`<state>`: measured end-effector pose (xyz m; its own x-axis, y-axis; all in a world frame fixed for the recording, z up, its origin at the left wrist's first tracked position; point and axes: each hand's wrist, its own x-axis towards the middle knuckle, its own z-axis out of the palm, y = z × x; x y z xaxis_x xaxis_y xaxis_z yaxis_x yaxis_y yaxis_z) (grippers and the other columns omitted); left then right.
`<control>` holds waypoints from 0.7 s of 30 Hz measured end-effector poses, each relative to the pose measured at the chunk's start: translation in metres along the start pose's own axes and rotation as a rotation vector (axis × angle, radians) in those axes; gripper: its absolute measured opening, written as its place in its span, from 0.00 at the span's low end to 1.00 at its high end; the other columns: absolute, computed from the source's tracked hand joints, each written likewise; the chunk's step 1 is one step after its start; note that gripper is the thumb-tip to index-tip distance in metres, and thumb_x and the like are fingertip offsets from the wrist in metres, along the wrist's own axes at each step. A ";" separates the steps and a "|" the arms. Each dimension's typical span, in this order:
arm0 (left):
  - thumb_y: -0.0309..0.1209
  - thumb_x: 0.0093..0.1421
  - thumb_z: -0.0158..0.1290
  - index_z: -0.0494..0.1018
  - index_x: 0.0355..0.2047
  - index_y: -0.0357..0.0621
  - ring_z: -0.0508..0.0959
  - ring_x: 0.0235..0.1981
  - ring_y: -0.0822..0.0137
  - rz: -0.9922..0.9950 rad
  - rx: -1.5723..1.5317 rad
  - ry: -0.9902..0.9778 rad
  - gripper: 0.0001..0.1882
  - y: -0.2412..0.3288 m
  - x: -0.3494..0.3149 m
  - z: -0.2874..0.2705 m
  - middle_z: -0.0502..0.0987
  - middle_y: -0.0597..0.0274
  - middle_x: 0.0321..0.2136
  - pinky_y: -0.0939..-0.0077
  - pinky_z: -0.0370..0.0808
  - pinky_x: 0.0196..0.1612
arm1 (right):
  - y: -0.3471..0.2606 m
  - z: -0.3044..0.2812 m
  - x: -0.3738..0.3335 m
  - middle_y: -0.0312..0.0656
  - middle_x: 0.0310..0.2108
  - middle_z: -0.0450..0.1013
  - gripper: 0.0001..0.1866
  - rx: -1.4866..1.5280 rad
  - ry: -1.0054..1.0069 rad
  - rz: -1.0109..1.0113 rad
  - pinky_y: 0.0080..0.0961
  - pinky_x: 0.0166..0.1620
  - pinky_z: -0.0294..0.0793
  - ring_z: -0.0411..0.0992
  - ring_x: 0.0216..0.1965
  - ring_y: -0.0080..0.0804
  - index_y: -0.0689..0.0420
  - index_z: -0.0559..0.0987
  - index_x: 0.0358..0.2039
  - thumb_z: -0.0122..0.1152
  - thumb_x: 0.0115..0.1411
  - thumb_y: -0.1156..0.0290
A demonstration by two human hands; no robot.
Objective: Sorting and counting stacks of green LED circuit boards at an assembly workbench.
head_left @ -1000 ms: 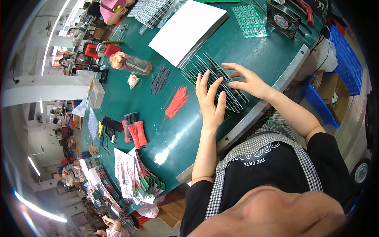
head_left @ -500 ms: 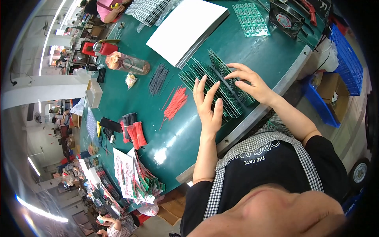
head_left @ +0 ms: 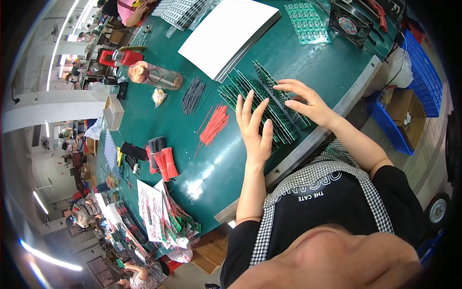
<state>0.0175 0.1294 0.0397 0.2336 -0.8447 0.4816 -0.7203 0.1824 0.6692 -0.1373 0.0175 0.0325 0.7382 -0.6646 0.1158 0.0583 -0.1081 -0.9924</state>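
Note:
A row of green circuit boards (head_left: 269,113) stands on edge and leans at the near side of the table, close in front of me. My left hand (head_left: 255,132) is against the left side of this row, its fingers spread over the boards' edges. At the right side, my right hand (head_left: 308,103) has its fingers stretched out and slightly bent over the end boards. Neither hand appears to grip a board. Left of the boards lie loose red wires (head_left: 214,124) and loose dark grey wires (head_left: 193,95).
Beyond the boards lies a thick white stack of sheets (head_left: 226,36). A flat green board panel (head_left: 307,24) and a black fan (head_left: 349,24) are at the far right. A bottle (head_left: 163,78), bundled red wires (head_left: 166,164) and wired boards (head_left: 166,216) occupy the left. A metal edge (head_left: 332,108) borders the table.
My right hand's fingers have shifted slightly and draw a little closer together over the boards. My left hand has barely moved, and the boards stand as before.

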 end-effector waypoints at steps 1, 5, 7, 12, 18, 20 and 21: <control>0.38 0.56 0.43 0.70 0.47 0.44 0.50 0.61 0.47 0.001 -0.002 0.000 0.21 0.001 0.000 0.000 0.60 0.52 0.56 0.53 0.47 0.60 | -0.002 -0.001 0.000 0.39 0.56 0.57 0.21 -0.011 -0.004 0.008 0.24 0.52 0.62 0.59 0.53 0.26 0.53 0.68 0.52 0.51 0.56 0.71; 0.38 0.56 0.42 0.70 0.47 0.44 0.50 0.61 0.47 0.011 0.036 -0.025 0.20 0.002 0.001 -0.002 0.61 0.53 0.55 0.53 0.46 0.60 | 0.000 -0.010 0.002 0.38 0.55 0.58 0.22 0.050 -0.014 0.043 0.24 0.52 0.62 0.60 0.52 0.26 0.54 0.68 0.52 0.53 0.55 0.72; 0.37 0.56 0.42 0.69 0.47 0.44 0.50 0.60 0.47 0.007 0.025 -0.033 0.20 0.001 0.000 -0.003 0.61 0.53 0.55 0.53 0.46 0.60 | 0.009 -0.013 0.004 0.37 0.53 0.60 0.23 0.158 -0.032 0.062 0.23 0.51 0.63 0.60 0.50 0.25 0.54 0.68 0.53 0.55 0.54 0.73; 0.38 0.57 0.42 0.69 0.47 0.43 0.51 0.60 0.47 0.005 0.017 -0.016 0.20 0.002 0.000 -0.002 0.62 0.53 0.55 0.53 0.47 0.60 | -0.003 0.014 0.003 0.39 0.54 0.59 0.26 -0.063 -0.062 -0.039 0.24 0.49 0.65 0.62 0.50 0.29 0.51 0.66 0.54 0.56 0.54 0.69; 0.41 0.58 0.41 0.69 0.47 0.43 0.52 0.60 0.48 0.003 0.008 -0.003 0.21 0.000 -0.001 -0.001 0.62 0.53 0.54 0.54 0.47 0.59 | -0.002 0.012 -0.003 0.38 0.55 0.58 0.25 0.014 0.019 0.010 0.25 0.49 0.64 0.61 0.50 0.28 0.52 0.64 0.55 0.54 0.55 0.70; 0.40 0.58 0.41 0.69 0.47 0.43 0.52 0.60 0.48 0.001 0.013 -0.003 0.21 0.000 -0.002 -0.002 0.62 0.53 0.54 0.54 0.47 0.60 | 0.000 0.002 -0.004 0.38 0.52 0.62 0.24 0.101 0.085 0.079 0.26 0.51 0.64 0.62 0.49 0.27 0.54 0.66 0.54 0.52 0.55 0.72; 0.40 0.58 0.41 0.69 0.47 0.43 0.52 0.60 0.48 -0.002 0.013 -0.002 0.21 0.000 -0.002 -0.002 0.62 0.53 0.54 0.54 0.47 0.60 | 0.010 -0.008 -0.002 0.38 0.49 0.66 0.22 0.023 0.133 -0.002 0.27 0.51 0.64 0.63 0.48 0.28 0.55 0.67 0.52 0.52 0.55 0.74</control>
<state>0.0183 0.1318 0.0404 0.2338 -0.8461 0.4789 -0.7284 0.1738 0.6627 -0.1436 0.0120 0.0228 0.6426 -0.7567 0.1206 0.0764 -0.0933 -0.9927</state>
